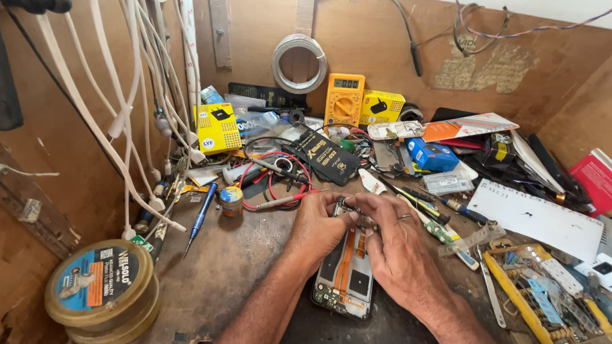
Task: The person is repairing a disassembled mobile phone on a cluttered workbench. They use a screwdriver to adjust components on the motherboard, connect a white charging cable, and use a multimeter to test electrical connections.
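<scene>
Cluttered workbench (221,277) | left hand (319,227), right hand (398,247) both pinching opened phone (343,276)

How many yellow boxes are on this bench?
2. One yellow box stands at the back left by the hanging white cables; the other yellow box sits right of the yellow multimeter. The clutter may hide more.
</scene>
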